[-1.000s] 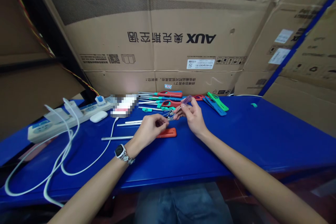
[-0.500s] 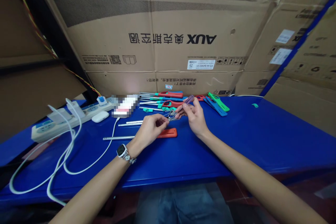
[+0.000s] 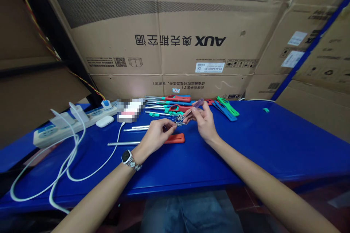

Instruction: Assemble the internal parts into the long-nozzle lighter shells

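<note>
My right hand (image 3: pixel 203 120) is closed around a slim purple translucent piece (image 3: pixel 197 105), tilted with its purple end up and to the right. My left hand (image 3: pixel 160 133) is closed in a pinch at its lower end; what sits between those fingertips is too small to make out. Just beyond the fingertips lie thin metal bits (image 3: pixel 179 118). Below my left hand rests a long-necked lighter with an orange-red handle (image 3: pixel 176 138) and metal tube, partly hidden by the hand. Loose metal tubes (image 3: pixel 136 128) lie left of the fingers.
Several long-necked lighters (image 3: pixel 177 98) are piled behind my hands. Green and blue handle shells (image 3: pixel 226 107) lie to the right, a small teal piece (image 3: pixel 265 110) farther off. Left are a power strip (image 3: pixel 62 127), white cables (image 3: pixel 72 153) and a white case (image 3: pixel 104 121). Cardboard (image 3: pixel 175 18) stands behind.
My hands and the purple piece have barely shifted. The lighters and other things on the table lie as before.
</note>
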Tool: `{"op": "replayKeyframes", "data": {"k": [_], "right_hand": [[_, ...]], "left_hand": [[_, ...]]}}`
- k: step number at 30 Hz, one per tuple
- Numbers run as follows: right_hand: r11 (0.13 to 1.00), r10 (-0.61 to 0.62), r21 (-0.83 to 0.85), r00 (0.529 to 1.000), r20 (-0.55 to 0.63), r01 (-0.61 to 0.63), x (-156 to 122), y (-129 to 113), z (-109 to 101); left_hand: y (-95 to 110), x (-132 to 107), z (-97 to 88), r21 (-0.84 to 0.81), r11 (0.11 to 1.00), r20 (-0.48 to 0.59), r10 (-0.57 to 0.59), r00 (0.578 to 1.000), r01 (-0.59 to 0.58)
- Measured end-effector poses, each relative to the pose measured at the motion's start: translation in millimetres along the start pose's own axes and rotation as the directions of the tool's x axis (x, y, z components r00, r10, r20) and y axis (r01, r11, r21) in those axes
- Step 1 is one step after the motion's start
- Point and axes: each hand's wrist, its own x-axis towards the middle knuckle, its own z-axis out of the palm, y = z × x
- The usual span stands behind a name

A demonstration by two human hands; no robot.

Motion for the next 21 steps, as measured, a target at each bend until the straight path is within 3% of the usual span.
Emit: {"op": "replayKeyframes", "data": {"k": [11,17,21], "right_hand": [[0.999,-0.041,-0.013,0.998,0.052,0.042,-1.0,2.0,1.6],[0.995,-0.05,-0.085,0.993,0.104,0.059,-2.1,5.2,-4.9],[0.984,-0.045,-0.161,0.984,0.17,0.073,-6.1,6.4,-4.4]], "left_hand": [[0.1,-2.1,1.3,0.037,0.999,0.069,0.006,0.998,-0.008],[2.1,-7.3,-4.3,0.185,0.973,0.26,0.086,0.962,-0.137],[3.2,-7.7,-4.2,0.177,0.975,0.337,0.065,0.939,-0.131]]}}
